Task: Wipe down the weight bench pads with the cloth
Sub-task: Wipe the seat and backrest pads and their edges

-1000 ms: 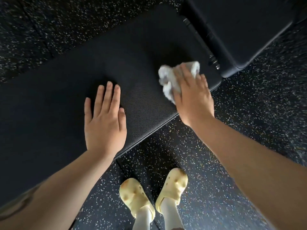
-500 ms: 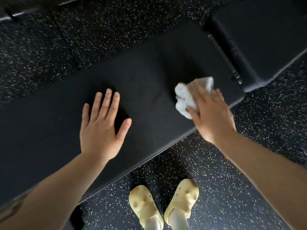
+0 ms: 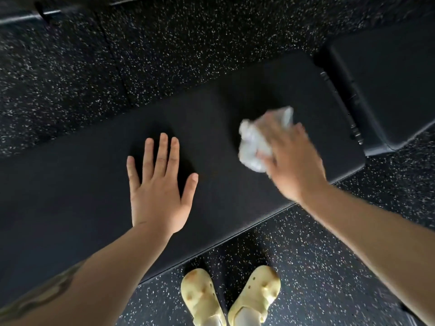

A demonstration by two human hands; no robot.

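Note:
A long black bench pad [image 3: 219, 128] runs across the middle of the view. A second black pad [image 3: 386, 74] sits past its right end, beyond a narrow gap with a hinge. My left hand [image 3: 160, 184] lies flat on the long pad, fingers straight and spread. My right hand [image 3: 292, 158], blurred by motion, holds a crumpled white cloth [image 3: 253, 142] against the long pad near its right end. The cloth bulges out to the left of my fingers.
Black rubber flooring [image 3: 164, 55] with white speckles surrounds the bench. My feet in yellow clogs [image 3: 230, 297] stand on the floor right at the pad's near edge. A dark bar or frame part [image 3: 35, 15] lies at the top left.
My right hand and the cloth have slid along the pad, a little left of the right end. My left thumb has spread outward. The view has tilted up, showing more floor beyond the bench.

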